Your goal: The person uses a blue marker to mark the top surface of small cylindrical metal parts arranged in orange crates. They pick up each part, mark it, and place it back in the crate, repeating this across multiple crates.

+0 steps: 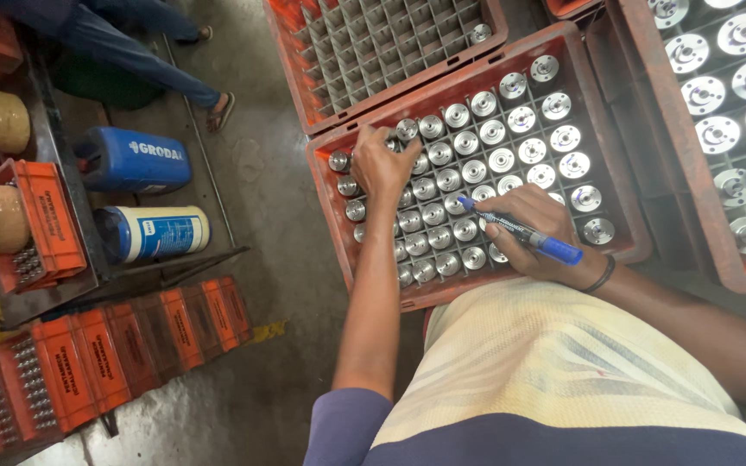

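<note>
- A worker's left hand [382, 160] reaches to the far left corner of an orange crate [623, 226], fingers curled down onto the tops of the round metal parts [477, 171] standing in its grid; whether it pinches one part or only rests on them cannot be told.
- The right hand [539, 237] is closed around a blue marker pen [524, 233], tip pointing left over the near rows.
- Judged from this view, the marking goes best with the left hand steadying the row while the pen tip meets each flat top squarely, row by row, so that none is missed.
- The parts are silvery, disc-topped cylinders, upright, one per cell, filling nearly the whole crate.
- A second crate [300, 52] beyond holds mostly bare dividers; a third [692, 207] to the right carries larger flanged discs.
- Blue and white canisters [144, 194] lie on the floor at left.
</note>
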